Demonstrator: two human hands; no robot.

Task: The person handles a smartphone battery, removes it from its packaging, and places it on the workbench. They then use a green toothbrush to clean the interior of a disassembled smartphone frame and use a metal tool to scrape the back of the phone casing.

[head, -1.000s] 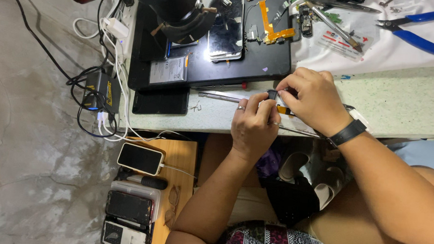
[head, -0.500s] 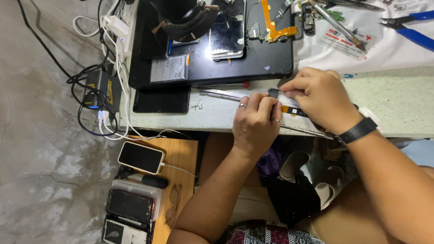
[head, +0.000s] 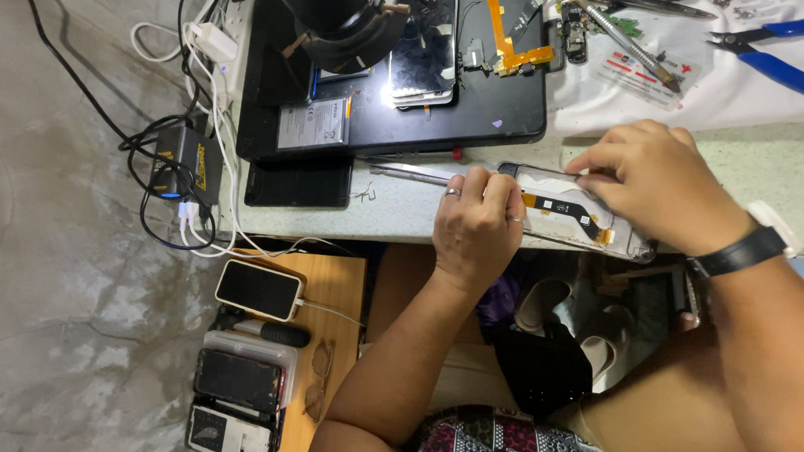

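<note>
An opened phone body with an orange flex cable inside lies along the front edge of the pale worktop. My left hand, with rings on two fingers, curls over the phone's left end and grips it. My right hand, a black watch on its wrist, holds the phone's far edge with the fingertips pressed down. Metal tweezers lie on the worktop just left of my left hand.
A black mat behind the phone carries a phone screen, a battery and flex parts. Blue pliers lie at the back right. A charger with tangled cables hangs left. Several phones rest on a wooden stool below.
My hands were bunched together over the phone; now they have spread apart to its two ends, which uncovers the phone body and its orange cable.
</note>
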